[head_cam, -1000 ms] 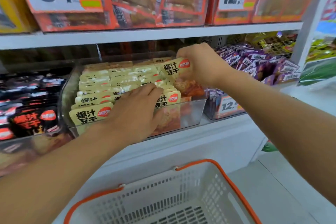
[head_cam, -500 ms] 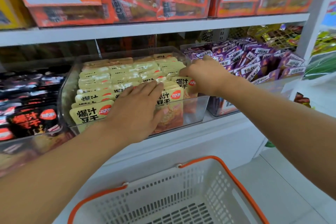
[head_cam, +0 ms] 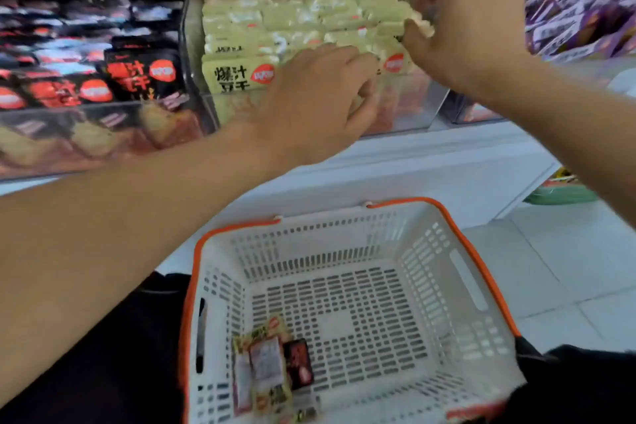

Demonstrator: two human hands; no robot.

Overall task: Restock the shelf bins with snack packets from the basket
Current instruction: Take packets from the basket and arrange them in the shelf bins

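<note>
A clear shelf bin (head_cam: 192, 45) holds rows of pale yellow snack packets (head_cam: 261, 21). My left hand (head_cam: 309, 103) rests on the front packets near the bin's front wall, fingers bent down over them. My right hand (head_cam: 471, 17) pinches one yellow packet (head_cam: 421, 27) at the bin's right side, among the rear rows. Below, the white basket with an orange rim (head_cam: 481, 272) holds a few loose packets (head_cam: 265, 368) in its near left corner, one of them black (head_cam: 300, 362).
A bin of black packets (head_cam: 137, 72) stands left of the yellow bin, and purple packets (head_cam: 578, 21) fill the bin to the right. A white shelf ledge (head_cam: 430, 165) runs under the bins. Pale floor tiles (head_cam: 568, 268) lie right of the basket.
The view has tilted down, showing the basket's floor and its few packets. My right hand has shifted back along the bin's right side with a yellow packet. My left hand stays on the front packets.
</note>
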